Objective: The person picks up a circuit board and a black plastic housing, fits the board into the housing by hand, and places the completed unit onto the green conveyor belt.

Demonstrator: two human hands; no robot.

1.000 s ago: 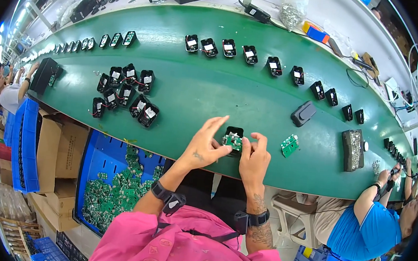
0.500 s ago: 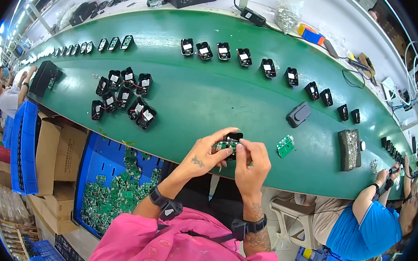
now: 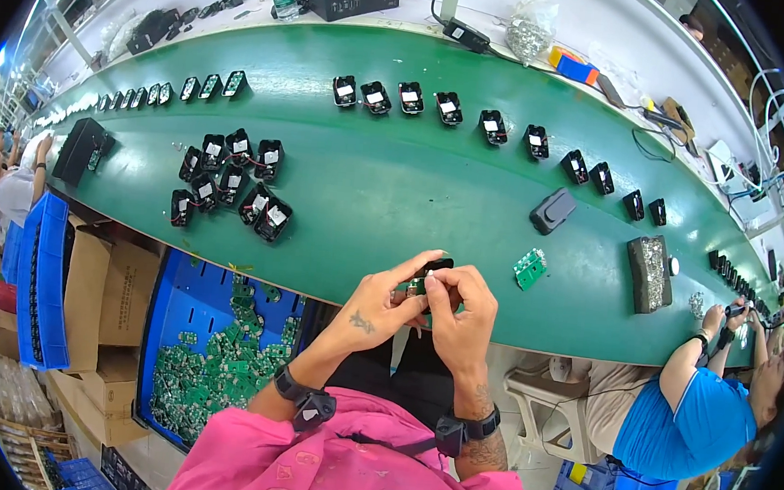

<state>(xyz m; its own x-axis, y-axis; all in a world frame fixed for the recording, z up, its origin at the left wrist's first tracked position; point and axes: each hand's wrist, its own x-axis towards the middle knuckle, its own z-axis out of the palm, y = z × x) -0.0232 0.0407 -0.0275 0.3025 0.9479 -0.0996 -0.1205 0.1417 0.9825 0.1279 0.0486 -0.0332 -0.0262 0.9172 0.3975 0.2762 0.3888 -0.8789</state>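
Note:
Close to the bench's near edge, my left hand (image 3: 376,308) is closed around a small black housing (image 3: 440,264) with a green circuit board (image 3: 417,286) at it. The fingertips of my right hand (image 3: 462,320) pinch at the same board and housing. My fingers hide most of both, so how far the board sits inside cannot be made out. To the right lies a loose green circuit board (image 3: 530,269), and beyond it a dark grey case (image 3: 553,211). On the left stands a group of open black housings (image 3: 271,219) with white labels and red wires.
More black housings (image 3: 448,108) form a curved row across the green bench (image 3: 369,183). A dark block-shaped tray (image 3: 650,276) stands at right. Below the bench at left, a blue bin (image 3: 188,284) holds many circuit boards. A co-worker in a blue shirt (image 3: 686,425) sits at right.
My right hand has shifted slightly left and its fingers now cover more of the board. The board shows less than before. The head view has shifted a little.

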